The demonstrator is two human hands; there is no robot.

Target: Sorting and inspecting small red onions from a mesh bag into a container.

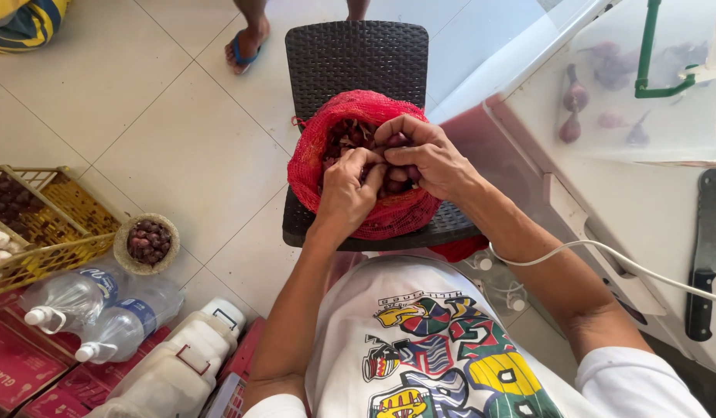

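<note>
A red mesh sack [311, 159] full of small dark red onions [350, 135] rests on a black woven chair [356, 54] in front of me. Both of my hands are inside the sack's open mouth. My left hand [349, 186] has its fingers curled down among the onions. Touching it, my right hand [421, 159] is closed over onions, one showing under its fingers [397, 140]. Which onions each hand grips is partly hidden by the fingers.
A small woven bowl of onions [147, 242] sits on the tiled floor at left, beside a yellow wire basket [44, 224], plastic bottles [102, 310] and red cartons [17, 364]. Another person's sandalled foot [246, 45] stands behind the chair. A white counter [644, 201] with a black-handled knife [706, 255] is at right.
</note>
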